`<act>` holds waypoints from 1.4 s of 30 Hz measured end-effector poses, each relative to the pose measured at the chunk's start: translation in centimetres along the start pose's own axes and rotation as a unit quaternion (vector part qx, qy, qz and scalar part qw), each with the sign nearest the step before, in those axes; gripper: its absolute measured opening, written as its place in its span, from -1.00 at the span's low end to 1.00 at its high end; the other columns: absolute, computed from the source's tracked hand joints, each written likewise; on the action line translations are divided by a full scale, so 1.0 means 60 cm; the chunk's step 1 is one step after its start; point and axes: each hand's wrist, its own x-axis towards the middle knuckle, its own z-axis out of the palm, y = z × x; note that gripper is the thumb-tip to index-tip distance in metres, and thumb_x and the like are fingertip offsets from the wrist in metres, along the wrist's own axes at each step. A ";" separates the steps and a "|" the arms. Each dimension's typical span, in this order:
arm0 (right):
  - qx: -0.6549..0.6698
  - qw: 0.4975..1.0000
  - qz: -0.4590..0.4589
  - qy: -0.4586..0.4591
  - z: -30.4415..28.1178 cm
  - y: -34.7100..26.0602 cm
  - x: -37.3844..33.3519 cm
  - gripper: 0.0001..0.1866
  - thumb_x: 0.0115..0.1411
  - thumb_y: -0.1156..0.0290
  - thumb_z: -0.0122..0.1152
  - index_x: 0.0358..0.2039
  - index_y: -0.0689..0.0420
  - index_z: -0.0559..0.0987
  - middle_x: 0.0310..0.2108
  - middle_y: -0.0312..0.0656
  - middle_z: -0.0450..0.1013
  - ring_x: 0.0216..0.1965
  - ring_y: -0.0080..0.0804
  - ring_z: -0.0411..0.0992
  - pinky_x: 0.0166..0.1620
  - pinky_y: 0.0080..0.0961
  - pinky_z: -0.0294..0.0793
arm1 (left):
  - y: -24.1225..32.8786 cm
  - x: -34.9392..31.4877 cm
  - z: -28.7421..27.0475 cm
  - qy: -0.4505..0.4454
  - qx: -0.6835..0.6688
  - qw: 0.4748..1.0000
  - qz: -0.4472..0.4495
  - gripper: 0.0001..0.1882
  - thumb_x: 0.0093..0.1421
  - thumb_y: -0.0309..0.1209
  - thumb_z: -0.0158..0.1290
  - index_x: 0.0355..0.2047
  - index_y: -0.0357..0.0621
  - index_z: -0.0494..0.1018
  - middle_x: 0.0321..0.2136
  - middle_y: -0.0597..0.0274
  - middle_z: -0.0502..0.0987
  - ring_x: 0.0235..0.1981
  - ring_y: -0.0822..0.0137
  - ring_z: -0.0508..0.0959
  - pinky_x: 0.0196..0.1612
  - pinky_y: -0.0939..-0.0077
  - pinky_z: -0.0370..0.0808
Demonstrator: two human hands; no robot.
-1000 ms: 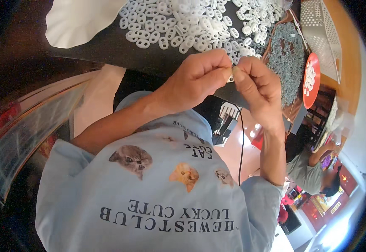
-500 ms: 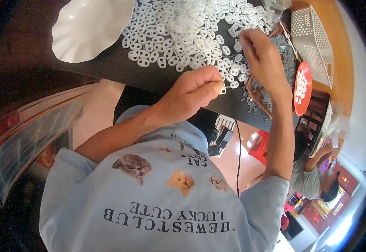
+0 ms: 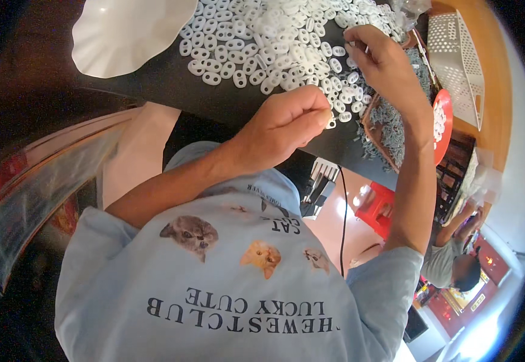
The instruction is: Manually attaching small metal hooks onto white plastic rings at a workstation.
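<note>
My left hand (image 3: 283,123) is closed in a pinch in front of the pile. A small white plastic piece with a hole (image 3: 331,123) pokes out below its fingertips; the rest of it is hidden. Up and to the right, my right hand (image 3: 392,69) hovers at the pile's right edge with thumb and forefinger brought together. Whatever it pinches is too small to make out. The pile consists of many white oval plastic pieces with two holes (image 3: 238,45), spread over the dark tabletop (image 3: 135,99). Beside my right wrist lies a heap of small grey parts (image 3: 386,127) within a brown-edged tray.
At the far left stands a white scalloped dish (image 3: 126,36). On the right are a red plate (image 3: 445,130) of small white pieces and a white perforated basket (image 3: 455,60). A black cable (image 3: 342,223) hangs below the table edge. Another person (image 3: 455,265) works at the far right.
My right hand has shifted slightly up and right along the pile's edge, its fingertips coming together. My left hand keeps its pinch. The whole view has tilted a little.
</note>
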 end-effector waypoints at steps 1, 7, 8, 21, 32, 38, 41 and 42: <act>-0.002 1.000 0.004 -0.019 -0.005 -0.007 -0.002 -0.79 0.14 0.44 0.14 -0.21 0.21 0.48 -0.46 -0.11 0.42 -0.43 -0.32 0.41 -0.34 -0.46 0.38 | 0.000 0.000 0.000 0.000 0.008 1.000 0.000 -0.87 0.27 -0.41 -0.11 -0.39 -0.19 0.32 -0.60 0.49 0.25 -0.57 0.66 0.20 -0.53 0.70 0.19; -0.016 0.999 -0.010 -0.038 0.013 0.004 -0.003 -0.77 0.10 0.43 0.19 -0.24 0.22 0.46 -0.44 -0.11 0.41 -0.42 -0.29 0.41 -0.34 -0.46 0.38 | -0.005 0.000 0.001 0.002 -0.003 1.000 0.007 -0.87 0.27 -0.40 -0.11 -0.38 -0.19 0.33 -0.61 0.49 0.25 -0.59 0.67 0.20 -0.55 0.70 0.18; -0.018 0.999 -0.012 -0.041 0.014 0.005 -0.002 -0.78 0.09 0.42 0.20 -0.26 0.22 0.46 -0.44 -0.11 0.42 -0.42 -0.29 0.41 -0.34 -0.45 0.38 | -0.007 -0.001 0.000 0.002 -0.002 1.000 0.008 -0.87 0.27 -0.40 -0.11 -0.38 -0.19 0.33 -0.61 0.49 0.25 -0.59 0.67 0.20 -0.55 0.70 0.18; -0.055 0.998 -0.021 -0.028 0.020 0.013 0.008 -0.80 0.13 0.35 0.15 -0.34 0.23 0.46 -0.51 -0.05 0.41 -0.48 -0.15 0.41 -0.39 -0.34 0.36 | -0.007 -0.001 0.001 0.012 0.027 0.999 0.018 -0.86 0.28 -0.40 -0.10 -0.38 -0.18 0.33 -0.61 0.50 0.25 -0.59 0.68 0.19 -0.57 0.72 0.15; -0.087 0.995 -0.040 -0.009 0.025 0.000 0.005 -0.82 0.11 0.37 0.16 -0.38 0.21 0.44 -0.54 -0.01 0.37 -0.51 -0.10 0.37 -0.40 -0.28 0.33 | -0.001 -0.003 0.006 0.026 0.046 0.998 0.028 -0.86 0.27 -0.39 -0.08 -0.39 -0.19 0.33 -0.62 0.50 0.25 -0.60 0.68 0.21 -0.57 0.73 0.16; 0.122 0.979 0.142 -0.076 -0.032 -0.063 -0.055 -0.81 0.22 0.36 0.11 -0.40 0.25 0.43 -0.63 -0.39 0.31 -0.56 -0.60 0.30 -0.50 -0.56 0.22 | -0.003 -0.002 0.006 0.032 0.031 0.999 0.025 -0.86 0.27 -0.39 -0.06 -0.38 -0.19 0.34 -0.63 0.51 0.26 -0.61 0.69 0.21 -0.58 0.74 0.15; 0.282 0.941 0.174 -0.065 -0.029 -0.085 -0.091 -0.82 0.26 0.37 0.07 -0.42 0.21 0.45 -0.63 -0.53 0.20 -0.60 -0.81 0.12 -0.56 -0.73 0.04 | -0.006 0.000 0.006 0.025 0.026 0.999 0.012 -0.87 0.27 -0.40 -0.06 -0.38 -0.19 0.35 -0.62 0.51 0.27 -0.60 0.70 0.21 -0.58 0.74 0.15; 0.352 0.913 0.194 -0.072 -0.029 -0.088 -0.098 -0.83 0.26 0.37 0.07 -0.42 0.19 0.45 -0.63 -0.53 0.18 -0.62 -0.82 0.08 -0.58 -0.74 0.00 | -0.007 0.000 0.005 0.022 0.041 0.999 0.019 -0.88 0.26 -0.40 -0.07 -0.38 -0.19 0.36 -0.62 0.51 0.27 -0.61 0.69 0.21 -0.57 0.75 0.15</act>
